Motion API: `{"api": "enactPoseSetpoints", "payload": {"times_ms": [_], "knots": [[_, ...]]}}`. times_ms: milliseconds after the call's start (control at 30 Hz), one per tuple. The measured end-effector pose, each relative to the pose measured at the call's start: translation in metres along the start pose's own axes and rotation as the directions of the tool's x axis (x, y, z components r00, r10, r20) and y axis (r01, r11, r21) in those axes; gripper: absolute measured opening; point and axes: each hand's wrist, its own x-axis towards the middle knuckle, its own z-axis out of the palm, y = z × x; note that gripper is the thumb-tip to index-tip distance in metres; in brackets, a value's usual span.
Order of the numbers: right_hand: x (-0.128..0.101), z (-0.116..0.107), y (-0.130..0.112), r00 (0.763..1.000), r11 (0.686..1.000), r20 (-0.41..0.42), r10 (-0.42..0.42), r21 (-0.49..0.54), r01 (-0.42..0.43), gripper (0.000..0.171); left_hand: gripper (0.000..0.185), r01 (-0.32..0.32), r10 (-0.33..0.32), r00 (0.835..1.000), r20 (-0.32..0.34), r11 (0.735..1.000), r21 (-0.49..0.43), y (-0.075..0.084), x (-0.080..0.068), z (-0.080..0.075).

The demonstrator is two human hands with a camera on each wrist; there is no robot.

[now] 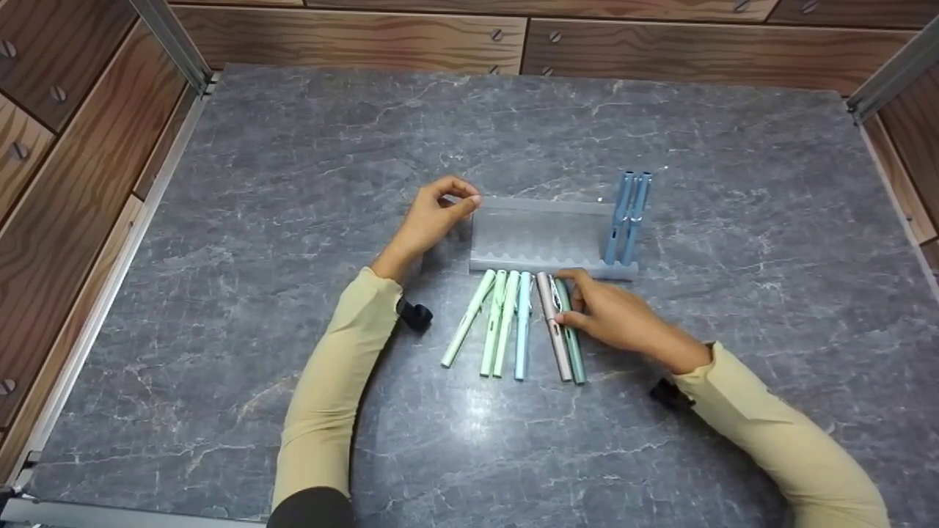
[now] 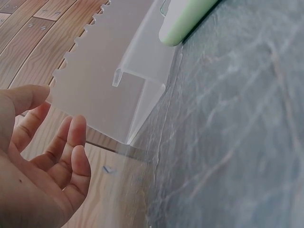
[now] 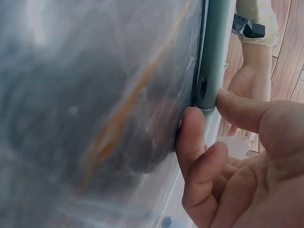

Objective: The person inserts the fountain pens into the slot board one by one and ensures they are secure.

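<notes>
A translucent pen rack [image 1: 543, 233] stands mid-table with two blue pens [image 1: 628, 214] upright at its right end. My left hand [image 1: 439, 214] hovers at the rack's left end, its fingers loosely curled and holding nothing; in the left wrist view the thumb of that hand [image 2: 42, 161] nearly meets the rack [image 2: 109, 71]. My right hand [image 1: 603, 314] pinches a dark green pen [image 1: 571, 339] lying beside a pinkish-grey pen [image 1: 552, 326]. In the right wrist view, thumb and forefinger [image 3: 194, 137] close on the end of the green pen [image 3: 213, 47].
Three light green pens [image 1: 493, 323] and a light blue pen [image 1: 522, 328] lie side by side in front of the rack; one green pen end [image 2: 185, 19] shows by the rack's foot. The grey marble tabletop [image 1: 257, 242] is ringed by wooden walls.
</notes>
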Motion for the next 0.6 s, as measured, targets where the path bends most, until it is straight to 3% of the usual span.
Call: {"api": "enactPoseSetpoints", "payload": {"times_ms": [600], "knots": [[0.0028,-0.002,-0.0018,0.999,1.0,0.041,0.026,0.002,-0.026,0.063,0.016,0.013,-0.013,1.0,-0.016,1.0,0.017,-0.0002,0.0,0.0005]]}}
